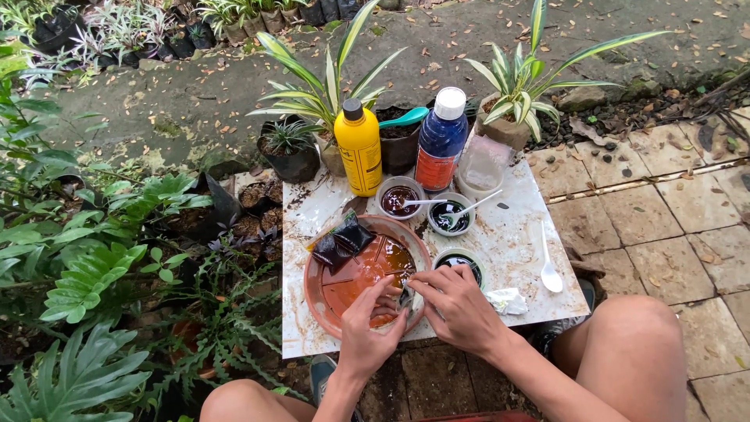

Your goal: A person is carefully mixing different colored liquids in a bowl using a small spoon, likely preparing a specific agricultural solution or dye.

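Your two hands meet over the brown dish, pinching a small packet.

On the left, a dark soft pouch [342, 241] leans on the round brown dish [320, 301] of brownish water. Your left hand [367, 328] and right hand [457, 305] have fingers together, clamped on a small dark packet [405, 295] at the dish's near rim. It looks light, floppy and maybe slippery, so pinch its edges. Behind stand a yellow bottle [358, 148], a blue bottle [440, 141] and little cups [400, 199] with spoons. A white spoon [549, 273] lies to the right on the white board [516, 234].
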